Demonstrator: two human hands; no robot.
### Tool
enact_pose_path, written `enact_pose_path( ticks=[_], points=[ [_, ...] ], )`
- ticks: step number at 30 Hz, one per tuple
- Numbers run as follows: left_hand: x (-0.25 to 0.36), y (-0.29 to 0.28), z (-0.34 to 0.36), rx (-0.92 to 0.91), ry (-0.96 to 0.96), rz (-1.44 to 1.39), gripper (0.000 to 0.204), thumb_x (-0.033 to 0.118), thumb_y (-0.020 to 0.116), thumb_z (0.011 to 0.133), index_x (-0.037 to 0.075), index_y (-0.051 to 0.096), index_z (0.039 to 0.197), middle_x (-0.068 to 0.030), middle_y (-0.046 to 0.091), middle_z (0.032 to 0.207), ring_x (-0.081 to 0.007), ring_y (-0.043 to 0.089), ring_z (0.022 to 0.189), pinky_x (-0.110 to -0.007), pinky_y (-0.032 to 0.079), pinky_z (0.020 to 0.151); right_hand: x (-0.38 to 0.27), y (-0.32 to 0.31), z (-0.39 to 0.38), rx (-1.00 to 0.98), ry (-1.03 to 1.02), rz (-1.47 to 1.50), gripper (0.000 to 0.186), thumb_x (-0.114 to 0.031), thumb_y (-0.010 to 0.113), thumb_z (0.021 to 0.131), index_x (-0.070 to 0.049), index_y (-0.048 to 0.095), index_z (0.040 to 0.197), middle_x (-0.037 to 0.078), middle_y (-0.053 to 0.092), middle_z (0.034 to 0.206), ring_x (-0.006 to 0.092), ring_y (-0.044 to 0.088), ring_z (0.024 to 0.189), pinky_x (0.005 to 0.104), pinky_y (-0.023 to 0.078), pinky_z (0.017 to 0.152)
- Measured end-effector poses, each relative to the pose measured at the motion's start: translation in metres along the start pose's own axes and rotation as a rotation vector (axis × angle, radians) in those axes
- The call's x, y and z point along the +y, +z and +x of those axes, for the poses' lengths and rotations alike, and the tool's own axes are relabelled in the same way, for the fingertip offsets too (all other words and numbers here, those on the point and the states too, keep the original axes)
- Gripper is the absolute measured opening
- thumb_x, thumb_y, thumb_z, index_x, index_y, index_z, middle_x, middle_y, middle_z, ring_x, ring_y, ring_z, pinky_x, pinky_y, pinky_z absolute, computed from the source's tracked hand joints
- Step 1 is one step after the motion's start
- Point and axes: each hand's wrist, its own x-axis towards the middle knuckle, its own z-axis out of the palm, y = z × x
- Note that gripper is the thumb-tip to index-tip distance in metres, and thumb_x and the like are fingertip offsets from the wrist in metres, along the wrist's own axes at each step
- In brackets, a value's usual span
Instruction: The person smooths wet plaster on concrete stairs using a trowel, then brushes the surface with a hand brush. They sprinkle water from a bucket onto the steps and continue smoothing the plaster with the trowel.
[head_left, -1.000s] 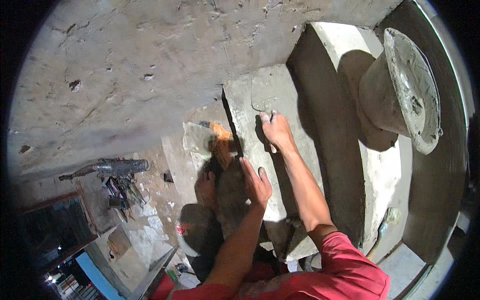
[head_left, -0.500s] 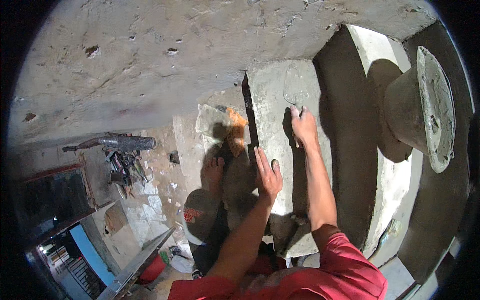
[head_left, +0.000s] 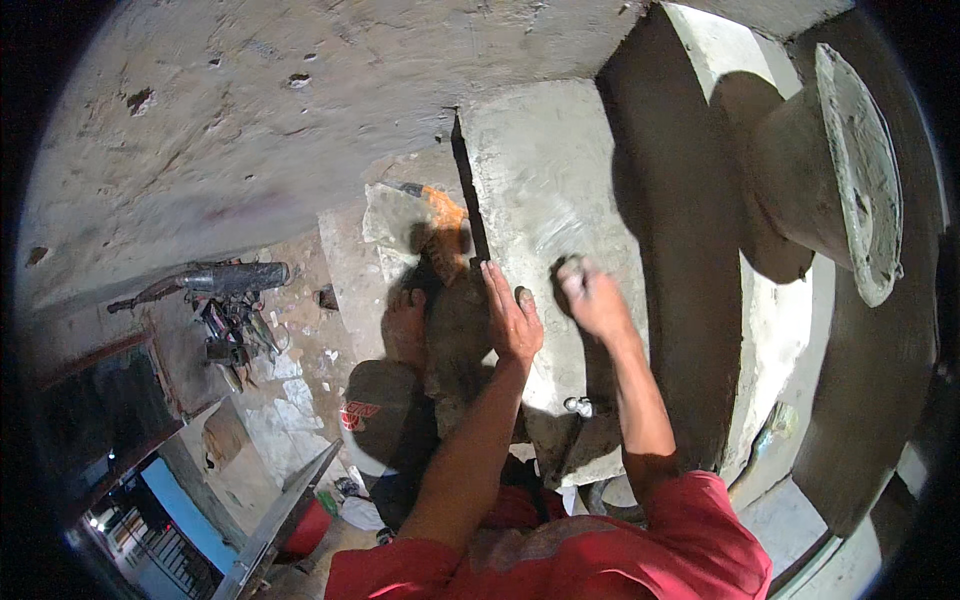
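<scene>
My left hand lies flat with fingers stretched out along the left edge of a grey cement step. My right hand is closed round a trowel over the middle of the step. The trowel's blade is smeared by motion, and its handle is mostly hidden in my fist. Pale streaks show on the cement around the blade. Nearer to me, a hammer-like tool with a shiny metal head lies on the step, partly in shadow.
A cement-caked basin stands on the higher step to the right. A rough wall runs across the far side. Lower left are an orange-and-clear plastic bag, a cap, a motorcycle exhaust and a wooden board.
My right hand has drawn the trowel back towards me from the far part of the step. The left hand stays flat at the step's edge. The whole view has shifted slightly.
</scene>
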Motion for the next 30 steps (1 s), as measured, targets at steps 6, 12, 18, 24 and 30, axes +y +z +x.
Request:
enact_pose_path(
  ticks=[6,12,18,24,30],
  points=[
    [-0.004,-0.001,-0.002,-0.064,-0.085,-0.079,0.078,0.015,0.054,0.101,-0.001,0.011,0.163,-0.0298,0.017,0.167,-0.0474,0.027,0.151,-0.047,0.03,0.122,0.013,0.013,-0.037,0.059,-0.069,-0.048,0.045,-0.037,0.061,0.099,0.001,0.062,0.122,0.033,0.07,0.095,0.0501,0.069,0.096,0.0537,0.055,0.085],
    [0.007,-0.008,0.0,-0.043,-0.051,0.018,0.078,0.012,0.054,0.1,-0.001,0.008,0.163,-0.0308,0.017,0.166,-0.0482,0.028,0.15,-0.047,0.029,0.122,0.032,0.014,-0.054,-0.179,-0.091,-0.151,0.038,-0.037,0.063,0.098,-0.003,0.064,0.116,0.027,0.072,0.096,0.046,0.071,0.094,0.0528,0.055,0.083],
    [0.008,-0.013,-0.008,-0.105,-0.082,0.112,0.075,0.012,0.051,0.101,-0.004,0.009,0.162,-0.0348,0.017,0.165,-0.0495,0.023,0.152,-0.049,0.023,0.124,0.061,0.014,-0.081,0.506,0.101,-0.186,0.034,-0.024,0.057,0.099,0.005,0.063,0.115,0.029,0.071,0.099,0.0452,0.071,0.096,0.047,0.055,0.084],
    [-0.013,0.007,-0.005,-0.034,-0.026,-0.052,0.07,0.013,0.048,0.103,-0.008,0.012,0.159,-0.0368,0.017,0.163,-0.0511,0.019,0.153,-0.049,0.019,0.126,0.079,0.028,-0.123,-0.166,0.188,-0.144,0.043,-0.034,0.063,0.096,0.0,0.061,0.121,0.034,0.069,0.091,0.0509,0.069,0.093,0.0546,0.055,0.083],
    [-0.01,-0.002,-0.01,-0.219,-0.179,0.017,0.065,0.019,0.045,0.106,-0.01,0.017,0.157,-0.0361,0.019,0.163,-0.0496,0.025,0.151,-0.049,0.024,0.125,0.096,0.035,-0.137,0.224,0.083,-0.067,0.047,-0.039,0.058,0.101,0.004,0.059,0.12,0.035,0.067,0.082,0.0523,0.069,0.083,0.0565,0.054,0.071]
  ],
)
